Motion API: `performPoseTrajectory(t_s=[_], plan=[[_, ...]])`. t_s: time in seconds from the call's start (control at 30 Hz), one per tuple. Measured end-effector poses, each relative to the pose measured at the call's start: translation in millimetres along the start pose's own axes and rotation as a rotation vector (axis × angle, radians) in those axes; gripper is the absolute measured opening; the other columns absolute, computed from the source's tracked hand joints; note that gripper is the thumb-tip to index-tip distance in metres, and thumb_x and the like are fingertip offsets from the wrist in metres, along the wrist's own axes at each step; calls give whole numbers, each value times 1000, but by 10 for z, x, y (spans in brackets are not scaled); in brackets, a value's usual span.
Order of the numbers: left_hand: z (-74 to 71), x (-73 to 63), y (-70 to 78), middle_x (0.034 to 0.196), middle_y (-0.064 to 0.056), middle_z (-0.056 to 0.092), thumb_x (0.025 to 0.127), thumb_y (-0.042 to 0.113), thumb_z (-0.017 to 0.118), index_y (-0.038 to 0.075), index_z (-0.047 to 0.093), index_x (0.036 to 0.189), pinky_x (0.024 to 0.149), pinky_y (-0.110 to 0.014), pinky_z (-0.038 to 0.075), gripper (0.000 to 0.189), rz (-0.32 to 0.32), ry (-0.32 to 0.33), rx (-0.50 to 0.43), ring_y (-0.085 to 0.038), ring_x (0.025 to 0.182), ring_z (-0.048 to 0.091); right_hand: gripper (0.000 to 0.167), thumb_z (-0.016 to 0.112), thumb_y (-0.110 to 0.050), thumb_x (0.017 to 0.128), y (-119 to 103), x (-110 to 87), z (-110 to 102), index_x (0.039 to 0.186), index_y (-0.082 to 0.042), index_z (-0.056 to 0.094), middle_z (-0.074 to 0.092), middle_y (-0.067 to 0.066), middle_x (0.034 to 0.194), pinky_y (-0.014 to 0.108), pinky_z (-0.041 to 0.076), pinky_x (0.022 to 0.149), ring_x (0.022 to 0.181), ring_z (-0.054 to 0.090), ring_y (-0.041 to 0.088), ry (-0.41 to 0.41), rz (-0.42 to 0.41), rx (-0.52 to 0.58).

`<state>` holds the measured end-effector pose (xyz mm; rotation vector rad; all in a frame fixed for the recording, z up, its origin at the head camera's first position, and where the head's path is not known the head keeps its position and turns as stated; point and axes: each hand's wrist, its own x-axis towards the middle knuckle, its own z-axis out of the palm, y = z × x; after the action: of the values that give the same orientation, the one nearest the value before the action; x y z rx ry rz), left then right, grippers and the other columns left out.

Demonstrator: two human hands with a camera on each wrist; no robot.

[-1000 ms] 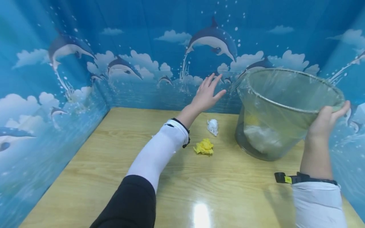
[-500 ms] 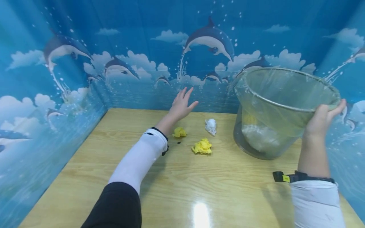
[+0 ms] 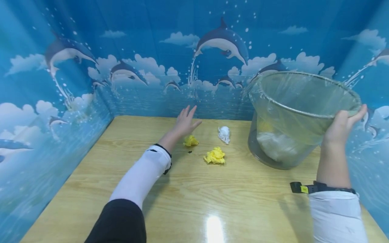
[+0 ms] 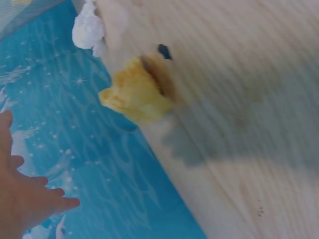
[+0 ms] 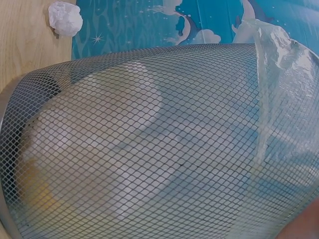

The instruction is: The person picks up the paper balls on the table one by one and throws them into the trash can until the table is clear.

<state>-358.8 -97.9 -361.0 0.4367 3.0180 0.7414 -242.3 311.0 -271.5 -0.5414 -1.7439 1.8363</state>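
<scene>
My right hand (image 3: 341,126) grips the rim of a mesh wastebasket (image 3: 282,135), which leans slightly on the table. A translucent green bag lines it, and white and yellow crumpled waste shows through the mesh. My left hand (image 3: 183,123), fingers spread and holding nothing, hovers just behind a small yellow crumpled paper (image 3: 190,140). In the left wrist view that yellow paper (image 4: 134,92) lies to the right of the hand. A bigger yellow crumpled paper (image 3: 214,155) and a white crumpled paper (image 3: 224,134) lie between the left hand and the wastebasket.
The wooden table (image 3: 231,195) reaches back to a blue dolphin-print curtain (image 3: 146,40), which also hangs at both sides. A tiny dark scrap (image 3: 189,152) lies in front of the small yellow paper.
My left hand has moved left and down toward the table, uncovering the small yellow paper and the dark scrap. My right hand still grips the wastebasket, which stays nearly in place.
</scene>
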Motion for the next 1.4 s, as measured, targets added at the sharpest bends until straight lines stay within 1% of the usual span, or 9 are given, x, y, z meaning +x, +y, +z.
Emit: performPoseTrajectory(t_s=[0.1,0.2,0.33,0.43,0.63,0.8,0.93,1.17,1.4], plan=[[48,-24,-59,163,-12,-5,99,52,44,24,2,157,120,-55,6,76,-18,-17,-4,-35,150,-4,65,21,-26,100,-1,0,2,151,-41,-17,-20,-20,157,22,-7,116,142,-13,-3,0,-2,0],[104,-37,-112,163,-13,-4,99,52,45,23,2,157,120,-55,8,78,-31,-36,29,-36,150,-1,65,21,-26,100,-1,4,4,151,-40,-17,-20,-19,157,21,-7,116,142,-12,-4,1,-6,5],[187,-46,-186,162,-17,0,98,53,45,19,4,157,120,-55,10,80,-22,-53,79,-40,148,5,66,21,-25,100,0,12,6,151,-40,-16,-20,-19,158,21,-7,116,142,-12,-4,1,-13,14],[243,-61,-240,162,-19,0,98,52,48,18,5,157,120,-56,10,81,-17,-64,70,-42,148,6,66,22,-24,100,1,15,5,152,-39,-16,-20,-18,158,19,-5,115,142,-10,-4,3,-18,18],[330,-97,-321,162,-18,-3,98,49,50,21,3,157,118,-60,9,81,-36,-103,26,-41,148,2,66,21,-24,100,0,15,8,151,-39,-16,-20,-18,158,19,-3,115,142,-9,-4,6,-15,11],[390,-88,-376,161,-22,2,98,45,53,16,4,157,117,-62,13,82,-30,-114,60,-42,148,5,66,21,-23,99,-7,15,12,151,-39,-18,-22,-18,157,20,-4,116,142,-11,-3,-6,-8,18],[415,-92,-403,160,-24,5,97,43,55,13,7,157,117,-61,14,82,-19,-134,86,-42,147,8,67,22,-23,99,-9,10,11,151,-39,-17,-22,-17,158,20,-4,116,142,-10,-3,-4,-9,13],[449,-108,-427,161,-21,6,95,42,60,15,10,157,120,-52,15,84,-25,-184,65,-37,149,10,66,21,-24,100,-12,17,16,151,-40,-17,-21,-19,157,19,-5,116,142,-11,-4,-7,-10,12],[470,-126,-407,161,-20,10,95,36,61,13,13,156,119,-52,20,81,23,-226,52,-38,148,13,66,22,-24,99,2,6,8,151,-39,-16,-20,-19,158,18,-4,115,142,-11,-4,4,-11,8]])
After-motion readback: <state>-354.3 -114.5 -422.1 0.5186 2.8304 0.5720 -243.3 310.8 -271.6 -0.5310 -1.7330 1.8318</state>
